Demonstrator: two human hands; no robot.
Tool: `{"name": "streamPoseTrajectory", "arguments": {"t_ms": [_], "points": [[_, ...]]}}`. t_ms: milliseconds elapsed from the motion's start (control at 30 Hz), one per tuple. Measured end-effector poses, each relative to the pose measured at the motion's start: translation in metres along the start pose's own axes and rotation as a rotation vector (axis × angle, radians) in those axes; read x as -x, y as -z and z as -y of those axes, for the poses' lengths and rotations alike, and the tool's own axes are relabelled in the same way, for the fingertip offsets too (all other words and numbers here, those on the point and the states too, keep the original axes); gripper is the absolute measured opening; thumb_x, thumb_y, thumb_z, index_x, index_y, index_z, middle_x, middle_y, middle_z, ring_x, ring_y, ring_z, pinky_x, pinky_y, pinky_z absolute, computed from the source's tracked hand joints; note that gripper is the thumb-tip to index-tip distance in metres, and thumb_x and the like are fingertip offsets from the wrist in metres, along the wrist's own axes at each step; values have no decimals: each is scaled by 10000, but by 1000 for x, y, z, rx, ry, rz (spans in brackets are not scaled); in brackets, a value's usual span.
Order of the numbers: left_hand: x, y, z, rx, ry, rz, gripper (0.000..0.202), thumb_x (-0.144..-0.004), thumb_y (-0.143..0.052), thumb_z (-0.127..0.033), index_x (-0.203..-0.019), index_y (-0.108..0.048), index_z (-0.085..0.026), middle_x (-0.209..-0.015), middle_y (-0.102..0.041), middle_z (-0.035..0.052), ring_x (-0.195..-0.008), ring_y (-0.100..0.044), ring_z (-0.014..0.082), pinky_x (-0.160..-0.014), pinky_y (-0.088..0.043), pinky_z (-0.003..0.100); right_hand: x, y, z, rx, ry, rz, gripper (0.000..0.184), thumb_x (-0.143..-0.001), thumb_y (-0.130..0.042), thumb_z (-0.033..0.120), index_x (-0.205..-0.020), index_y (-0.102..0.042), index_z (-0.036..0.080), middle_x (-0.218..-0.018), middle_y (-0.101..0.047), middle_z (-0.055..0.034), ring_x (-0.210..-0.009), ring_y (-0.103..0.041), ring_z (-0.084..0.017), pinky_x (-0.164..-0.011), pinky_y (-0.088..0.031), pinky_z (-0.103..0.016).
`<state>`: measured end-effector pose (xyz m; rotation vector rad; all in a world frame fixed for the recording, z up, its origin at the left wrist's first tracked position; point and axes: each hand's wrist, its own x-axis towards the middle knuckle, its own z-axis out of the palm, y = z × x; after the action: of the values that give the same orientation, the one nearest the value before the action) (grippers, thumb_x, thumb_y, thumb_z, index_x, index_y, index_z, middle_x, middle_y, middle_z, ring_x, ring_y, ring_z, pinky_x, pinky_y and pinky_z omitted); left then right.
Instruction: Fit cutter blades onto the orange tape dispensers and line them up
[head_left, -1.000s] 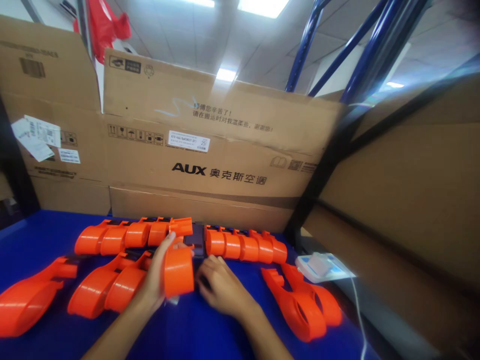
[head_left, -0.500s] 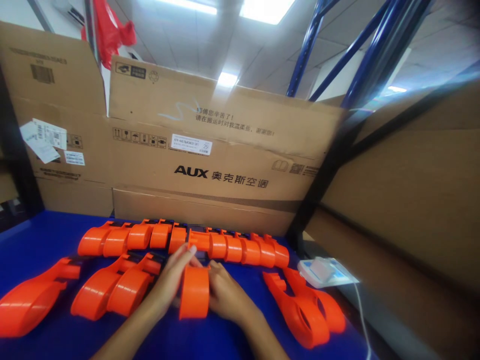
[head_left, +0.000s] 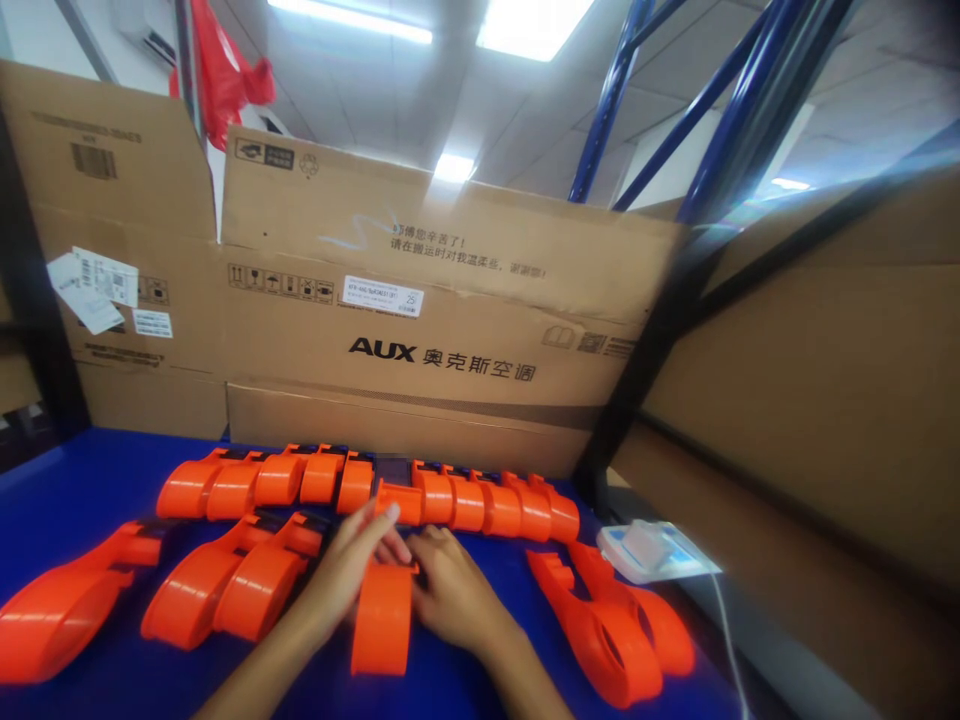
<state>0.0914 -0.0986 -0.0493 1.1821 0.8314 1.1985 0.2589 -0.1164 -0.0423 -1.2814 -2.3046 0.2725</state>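
Between my hands is an orange plastic loop-shaped piece (head_left: 382, 620), its round wide band towards me and its narrower end (head_left: 400, 500) pointing away. My left hand (head_left: 356, 550) is closed around the piece's neck from the left, thumb on top. On the other side my right hand (head_left: 454, 585) has its fingers curled in against the neck; their tips are hidden. Left of my hands lie two similar orange pieces (head_left: 259, 590) side by side with dark ends. A back row of orange pieces (head_left: 321, 478) stretches beyond my hands.
The blue tabletop (head_left: 450, 690) carries another orange piece (head_left: 52, 610) at far left and two more (head_left: 615, 640) at right. A white device (head_left: 652, 550) with a cable sits at the right edge. Cardboard (head_left: 450, 310) walls the back, beside a dark rack post (head_left: 637, 370).
Both hands and the held piece sit slightly lower and nearer to me. The piece's far end has come away from the back row a little. The view has tilted slightly up.
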Motion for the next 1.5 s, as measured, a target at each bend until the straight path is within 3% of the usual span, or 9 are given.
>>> {"name": "streamPoseTrajectory", "arguments": {"t_ms": [100, 200, 333, 433, 600, 733, 900, 1067, 1500], "points": [[-1, 0, -1, -8, -13, -2, 438, -874, -595, -571, -752, -643, -153, -661, -703, 59, -634, -605, 166, -668, -445, 269, -1, 3, -7, -135, -29, -118, 91, -919, -573, 213, -896, -659, 195, -862, -670, -46, -779, -597, -184, -706, -422, -271], [-1, -1, -1, -9, -22, -3, 405, -859, -620, -560, -807, -641, -159, -661, -713, 50, -627, -613, 162, -647, -438, 261, -4, 6, -11, -354, -111, -318, 183, -967, -542, 322, -992, -672, 195, -795, -668, -31, -656, -565, -162, -623, -417, -263], [-1, -2, 2, 34, 1, -6, 368, -847, -641, -544, -841, -600, -178, -626, -698, 17, -528, -565, 127, -553, -391, 237, -9, 9, -15, -699, -166, -559, 294, -925, -620, 435, -1075, -672, 188, -858, -700, -54, -738, -616, -188, -672, -474, -283], [-3, -2, 4, 83, 26, 5, 355, -842, -637, -533, -821, -583, -183, -593, -677, 7, -489, -545, 119, -523, -383, 230, -11, 12, -20, -822, -212, -635, 362, -867, -693, 464, -1098, -683, 184, -829, -685, -50, -716, -599, -180, -636, -475, -276], [-5, 0, 0, 154, 51, 35, 366, -823, -593, -529, -766, -585, -167, -574, -664, 37, -459, -539, 125, -480, -378, 233, -9, 15, -27, -977, -288, -646, 401, -833, -731, 469, -1116, -690, 189, -677, -596, 7, -517, -451, -102, -451, -336, -213], [-5, 0, -3, 237, 26, 52, 418, -820, -586, -500, -1028, -609, -138, -617, -680, 30, -475, -532, 127, -480, -379, 226, -8, 16, -25, -1052, -293, -641, 371, -803, -762, 457, -1055, -709, 189, -663, -582, 13, -509, -437, -87, -443, -329, -205], [-4, -1, 1, 236, 34, 17, 536, -825, -632, -442, -1261, -491, -163, -669, -716, 37, -468, -526, 114, -477, -378, 202, -8, 17, -21, -1069, -298, -595, 368, -793, -774, 449, -1051, -707, 194, -654, -568, 21, -517, -436, -89, -448, -336, -204], [0, -1, 3, 264, 47, 19, 584, -826, -668, -462, -1285, -424, -197, -747, -754, 69, -481, -550, 119, -473, -384, 202, -8, 17, -20, -1051, -308, -589, 396, -788, -771, 464, -1064, -700, 189, -661, -577, 16, -523, -442, -94, -446, -334, -203], [-5, 0, 1, 257, 78, 3, 578, -787, -682, -527, -1190, -439, -192, -769, -778, 107, -448, -548, 115, -446, -370, 194, -6, 19, -18, -994, -273, -585, 404, -784, -767, 492, -1043, -719, 186, -630, -590, 15, -502, -460, -103, -437, -342, -210]]}}
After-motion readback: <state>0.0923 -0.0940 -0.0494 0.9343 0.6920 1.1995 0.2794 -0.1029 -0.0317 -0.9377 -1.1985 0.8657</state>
